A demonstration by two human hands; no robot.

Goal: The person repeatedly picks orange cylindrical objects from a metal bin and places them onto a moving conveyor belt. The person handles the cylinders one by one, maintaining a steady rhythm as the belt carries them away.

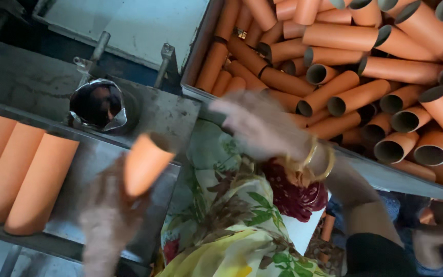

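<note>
My left hand (109, 205) grips an orange cardboard tube (144, 161), tilted with its open end pointing up and right, above a grey metal tray (103, 154). Three more orange tubes (24, 172) lie side by side on that tray at the left. My right hand (257, 123), blurred and with gold bangles at the wrist, reaches with spread fingers to the near edge of a big metal bin (197, 61) heaped with several orange tubes (344, 66). It holds nothing that I can see.
A round machine opening lined with shiny foil (98, 105) sits behind the tray. Two metal bolts (165, 59) rise behind it. Floral cloth (221, 220) covers my lap. Another person's hand (439, 236) shows at the lower right.
</note>
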